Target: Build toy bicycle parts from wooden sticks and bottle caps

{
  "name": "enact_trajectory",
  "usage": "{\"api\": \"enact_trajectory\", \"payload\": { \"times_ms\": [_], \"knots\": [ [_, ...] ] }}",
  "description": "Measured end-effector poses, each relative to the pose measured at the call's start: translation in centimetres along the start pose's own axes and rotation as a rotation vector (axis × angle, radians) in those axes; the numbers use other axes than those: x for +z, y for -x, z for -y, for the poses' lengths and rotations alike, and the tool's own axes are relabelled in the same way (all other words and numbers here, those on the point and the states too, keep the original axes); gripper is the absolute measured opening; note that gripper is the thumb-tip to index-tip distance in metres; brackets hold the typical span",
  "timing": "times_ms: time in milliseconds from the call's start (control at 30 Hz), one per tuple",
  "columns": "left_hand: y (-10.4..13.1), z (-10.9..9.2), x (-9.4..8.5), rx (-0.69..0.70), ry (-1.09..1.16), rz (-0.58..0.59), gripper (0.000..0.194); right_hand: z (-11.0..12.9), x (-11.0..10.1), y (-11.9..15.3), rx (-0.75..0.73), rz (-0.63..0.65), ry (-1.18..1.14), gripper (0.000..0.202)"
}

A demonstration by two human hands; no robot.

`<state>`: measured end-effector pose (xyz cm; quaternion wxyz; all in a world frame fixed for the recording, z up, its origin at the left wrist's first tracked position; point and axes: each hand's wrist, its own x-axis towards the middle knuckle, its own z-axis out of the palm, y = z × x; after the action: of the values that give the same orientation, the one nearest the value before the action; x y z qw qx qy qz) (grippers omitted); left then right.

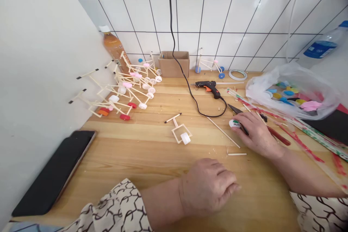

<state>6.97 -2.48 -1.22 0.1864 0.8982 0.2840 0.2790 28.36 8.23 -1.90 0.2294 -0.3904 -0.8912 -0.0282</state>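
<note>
My right hand [254, 132] rests on the wood table with its fingertips and thumb closed at a white bottle cap [234, 123] with a green print. Beneath that hand lie pliers, their dark jaws [234, 108] and a red handle [280, 136] showing. My left hand [209, 186] lies curled near the table's front, its palm and inner fingers hidden. Ahead of it sits a small wooden stick frame [181, 133] with a black-tipped crossbar and a white cap [185, 138] at one corner. A thin stick [224, 132] and a short stick piece [237, 154] lie between the frame and my right hand.
Several stick models with cap wheels [119, 94] crowd the left. A black glue gun [208, 86] with its cord, a cardboard box [174, 65] and a tape roll [237, 75] stand toward the wall. A bag of caps [293, 90] is right; a black phone [54, 174] is left.
</note>
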Motion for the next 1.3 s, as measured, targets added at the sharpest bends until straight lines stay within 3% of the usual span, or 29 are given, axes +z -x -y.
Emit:
{"api": "enact_trajectory", "payload": {
  "times_ms": [100,233,367,500,667,833,967,1100,1300],
  "knots": [
    [-0.3,-0.7,0.2,0.037,-0.032,-0.003,0.03,0.4,0.0,-0.1,0.001,0.013,0.002,0.018],
    [-0.9,-1.1,0.7,0.062,-0.047,-0.003,0.03,0.3,0.5,0.0,0.061,0.129,0.007,0.017],
    [-1.4,-1.2,1.1,0.025,0.019,-0.036,0.027,-0.1,0.4,-0.1,0.111,0.07,-0.088,0.015],
    [-1.4,-0.6,1.2,-0.099,0.197,-0.162,0.019,0.9,-0.5,-0.4,0.135,-0.071,-0.166,0.017],
    [-1.1,0.3,0.4,-0.431,0.529,-0.319,0.018,3.6,-1.0,-0.3,0.027,-0.049,-0.236,0.024],
    [-0.8,0.4,0.5,-0.655,0.848,-0.311,0.03,5.1,-1.3,-0.1,-0.028,-0.041,-0.217,0.028],
    [-1.2,0.4,0.5,-0.698,1.062,-0.29,0.035,6.1,-1.7,0.0,-0.1,-0.005,-0.251,0.029],
    [-1.6,0.6,0.0,-0.753,1.128,-0.285,0.031,7.0,-1.8,0.3,-0.149,0.024,-0.283,0.033],
    [-1.8,1.0,-0.3,-0.774,1.216,-0.249,0.029,7.1,-2.5,-0.1,-0.037,0.08,-0.543,0.03]
  ]
}}
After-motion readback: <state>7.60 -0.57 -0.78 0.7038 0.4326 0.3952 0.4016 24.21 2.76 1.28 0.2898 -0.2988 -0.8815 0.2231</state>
